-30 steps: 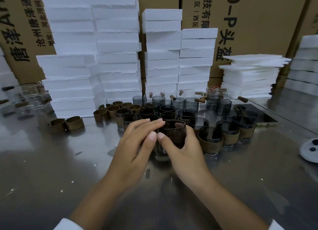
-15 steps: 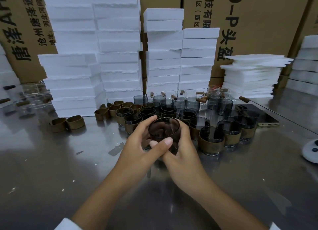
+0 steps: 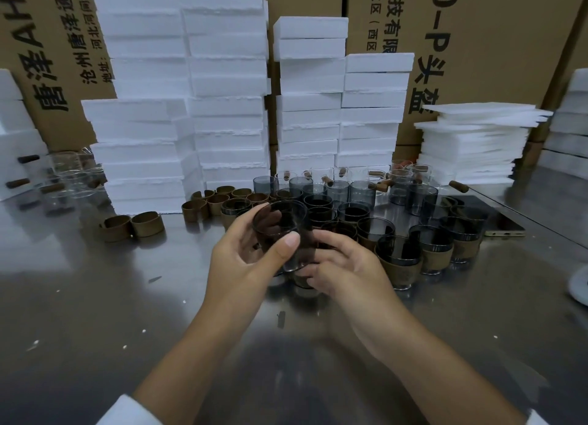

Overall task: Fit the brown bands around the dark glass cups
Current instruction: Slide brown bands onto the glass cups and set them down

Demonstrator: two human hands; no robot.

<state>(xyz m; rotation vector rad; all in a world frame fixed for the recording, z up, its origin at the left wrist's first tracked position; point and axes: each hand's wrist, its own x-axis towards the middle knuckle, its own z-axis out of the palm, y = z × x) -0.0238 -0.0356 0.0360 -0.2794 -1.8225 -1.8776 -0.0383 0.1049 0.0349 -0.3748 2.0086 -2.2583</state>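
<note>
At the centre of the frame, above the steel table (image 3: pixel 95 297), I have one dark glass cup (image 3: pixel 280 224) held off the surface and tipped mouth-first toward the camera. The left hand (image 3: pixel 241 259) grips its wall, thumb across the near side and fingers behind. The right hand (image 3: pixel 346 265) curls its fingers round the cup's foot. Something brownish sits there, but I cannot tell whether it is a band or only the glass base.

I judge this to be the fitting step itself, with the band going on from the bottom. The next move calls for the left hand to stop the glass turning while the right pushes the band up square, to sit as it does on the banded cups (image 3: pixel 401 262) at right centre. At left centre, loose bands (image 3: pixel 148 224) wait.

A second ago the cup stood upright on the table between both hands. Now it is lifted and tilted, with the left thumb across its front.
</note>
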